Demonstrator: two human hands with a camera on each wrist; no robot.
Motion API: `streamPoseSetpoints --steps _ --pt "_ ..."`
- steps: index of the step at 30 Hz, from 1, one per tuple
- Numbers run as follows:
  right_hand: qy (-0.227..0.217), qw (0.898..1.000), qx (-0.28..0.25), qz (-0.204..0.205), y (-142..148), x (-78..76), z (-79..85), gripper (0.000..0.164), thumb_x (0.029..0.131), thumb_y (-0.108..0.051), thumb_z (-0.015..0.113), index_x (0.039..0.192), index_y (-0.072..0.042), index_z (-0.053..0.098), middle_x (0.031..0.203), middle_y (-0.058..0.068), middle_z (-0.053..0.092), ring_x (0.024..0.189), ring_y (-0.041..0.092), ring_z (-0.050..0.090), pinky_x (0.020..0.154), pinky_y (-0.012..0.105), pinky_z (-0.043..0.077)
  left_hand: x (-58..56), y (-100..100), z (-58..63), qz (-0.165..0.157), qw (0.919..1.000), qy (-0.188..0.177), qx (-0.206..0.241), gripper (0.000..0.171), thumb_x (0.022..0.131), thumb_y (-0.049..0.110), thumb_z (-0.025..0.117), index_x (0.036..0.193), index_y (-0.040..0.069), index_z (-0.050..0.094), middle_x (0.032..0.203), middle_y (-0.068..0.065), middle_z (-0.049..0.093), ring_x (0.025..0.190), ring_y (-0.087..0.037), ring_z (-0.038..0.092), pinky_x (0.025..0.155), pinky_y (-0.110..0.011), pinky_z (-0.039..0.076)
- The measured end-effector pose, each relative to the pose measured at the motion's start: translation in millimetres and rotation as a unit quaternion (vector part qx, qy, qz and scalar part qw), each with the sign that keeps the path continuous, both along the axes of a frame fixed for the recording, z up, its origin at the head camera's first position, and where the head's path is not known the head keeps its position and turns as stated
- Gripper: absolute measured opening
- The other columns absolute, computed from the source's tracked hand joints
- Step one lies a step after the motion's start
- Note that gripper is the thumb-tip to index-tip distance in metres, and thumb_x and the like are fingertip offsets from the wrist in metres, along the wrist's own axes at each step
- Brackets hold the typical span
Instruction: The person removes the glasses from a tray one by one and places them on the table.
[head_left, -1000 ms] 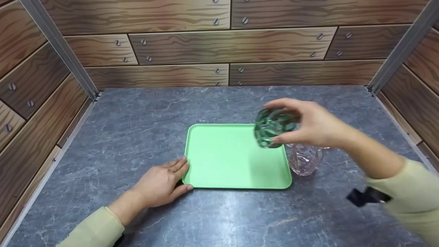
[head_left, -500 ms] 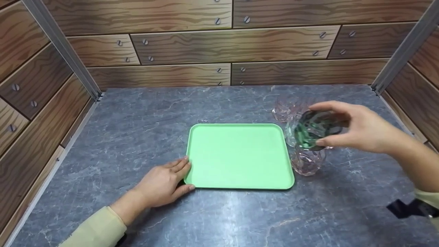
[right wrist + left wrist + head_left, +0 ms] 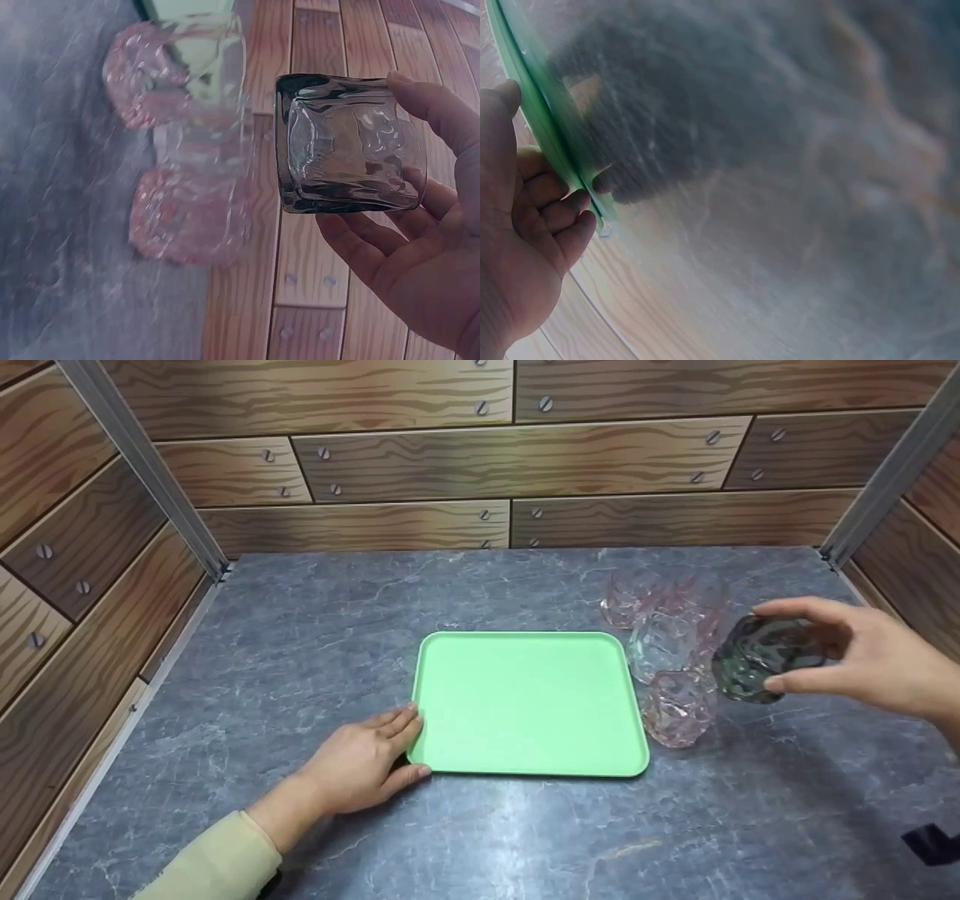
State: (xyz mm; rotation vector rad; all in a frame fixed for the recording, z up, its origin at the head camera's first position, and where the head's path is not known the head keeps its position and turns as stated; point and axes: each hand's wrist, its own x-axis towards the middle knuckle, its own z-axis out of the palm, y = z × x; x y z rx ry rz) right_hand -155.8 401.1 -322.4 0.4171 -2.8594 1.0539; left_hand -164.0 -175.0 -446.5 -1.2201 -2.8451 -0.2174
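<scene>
My right hand [image 3: 877, 660] holds a dark green-tinted glass tumbler [image 3: 765, 660] between thumb and fingers, to the right of the other glasses. In the right wrist view the square-sided tumbler [image 3: 349, 146] is tipped over and apart from the rest. My left hand [image 3: 364, 757] grips the near left corner of a light green tray [image 3: 525, 705], fingers along the left rim and thumb at the front edge. The left wrist view shows those fingertips touching the tray's green rim [image 3: 540, 97].
Right of the tray stand a near pink glass [image 3: 679, 712], a clear glass [image 3: 660, 649] and pink glasses behind, one at the far left [image 3: 626, 604]. They overlap, so edges blur. Wood-patterned walls [image 3: 420, 465] close off the back and sides of the grey marbled table [image 3: 315, 622].
My right hand has carried the green tumbler rightward from above the tray, past the clear and pink glasses, which now show more fully. My left hand stays at the tray's corner.
</scene>
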Motion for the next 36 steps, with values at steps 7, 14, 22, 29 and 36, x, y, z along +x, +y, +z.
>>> streamPoseSetpoints --steps 7,14,22,29,36 --pt "-0.02 0.999 -0.021 -0.014 16.5 3.7 -15.5 0.078 0.078 -0.008 0.096 0.147 -0.011 0.06 0.115 0.002 0.07 0.092 0.008 0.071 0.064 0.026 0.061 -0.1 0.0 0.1 -0.001 1.0 0.0 -0.003 0.075 0.109 0.056 0.051 0.154 -0.005 0.051 0.157 -0.025 0.049 0.142 -0.038 0.053 0.111 -0.051 0.051" --pt "-0.041 0.999 -0.027 -0.002 20.3 5.7 -30.6 0.076 0.08 -0.011 0.095 0.146 -0.009 0.059 0.116 0.005 0.072 0.094 0.009 0.072 0.065 0.028 0.062 0.0 -0.4 -0.1 0.0 1.0 0.001 -0.001 0.075 0.109 0.057 0.051 0.154 -0.004 0.051 0.157 -0.025 0.049 0.142 -0.038 0.053 0.111 -0.051 0.051" --pt "-0.054 0.998 -0.034 0.01 18.0 6.5 -45.6 0.073 0.079 -0.01 0.095 0.144 -0.008 0.061 0.116 0.01 0.074 0.097 0.011 0.073 0.071 0.026 0.062 -0.3 -0.1 -1.1 -0.001 0.9999 0.012 -0.001 0.075 0.109 0.056 0.051 0.152 -0.005 0.053 0.156 -0.025 0.051 0.141 -0.038 0.054 0.11 -0.051 0.052" --pt "-0.087 0.995 -0.044 0.009 15.9 7.3 -56.2 0.075 0.081 -0.012 0.094 0.147 -0.008 0.059 0.122 0.017 0.072 0.098 0.015 0.073 0.072 0.03 0.063 -0.7 0.2 -0.4 -0.002 1.0 0.007 0.0 0.075 0.109 0.056 0.052 0.153 -0.005 0.052 0.156 -0.026 0.051 0.142 -0.038 0.054 0.111 -0.051 0.051" --pt "-0.089 0.995 -0.051 0.016 13.6 5.8 -66.4 0.074 0.081 -0.011 0.094 0.146 -0.007 0.059 0.123 0.018 0.072 0.098 0.017 0.074 0.074 0.029 0.062 0.0 0.5 -1.0 -0.002 1.0 0.008 -0.002 0.075 0.109 0.056 0.052 0.153 -0.005 0.052 0.155 -0.026 0.051 0.141 -0.039 0.054 0.111 -0.051 0.051"
